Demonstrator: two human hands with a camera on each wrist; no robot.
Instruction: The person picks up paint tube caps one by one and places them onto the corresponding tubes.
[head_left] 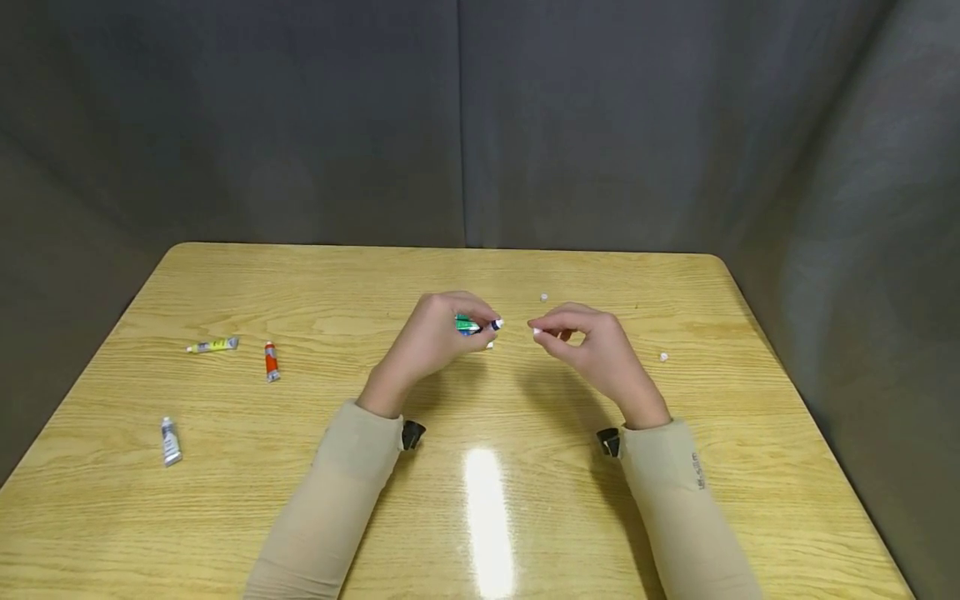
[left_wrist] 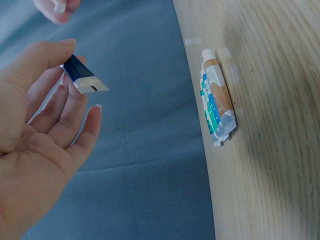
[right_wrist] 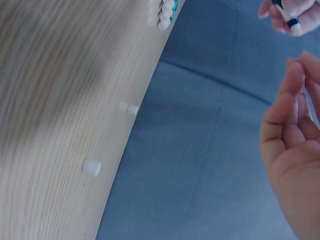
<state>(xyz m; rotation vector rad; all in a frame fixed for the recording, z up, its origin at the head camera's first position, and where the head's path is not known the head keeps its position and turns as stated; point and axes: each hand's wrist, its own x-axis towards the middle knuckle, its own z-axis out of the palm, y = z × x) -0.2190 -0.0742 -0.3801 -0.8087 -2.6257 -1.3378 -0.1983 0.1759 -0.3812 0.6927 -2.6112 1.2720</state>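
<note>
My left hand (head_left: 431, 337) pinches a small dark blue paint tube (left_wrist: 77, 71) between thumb and fingers, its white tip toward the right hand. Opposite it, my right hand (head_left: 596, 342) holds a small white cap (head_left: 537, 331) at the tips of thumb and forefinger; a gap separates the cap from the tube. In the right wrist view the fingers hide this cap. Below the left hand, several paint tubes (left_wrist: 220, 95) with brown, blue and green labels lie side by side on the table, partly hidden in the head view.
Two loose white caps lie on the wooden table (head_left: 420, 533): one farther back (head_left: 543, 297), another to the right (head_left: 663, 357). At the left are a yellow tube (head_left: 213, 345), a red tube (head_left: 272, 362) and a silver-grey tube (head_left: 171, 442). A dark curtain (head_left: 300, 125) surrounds the table.
</note>
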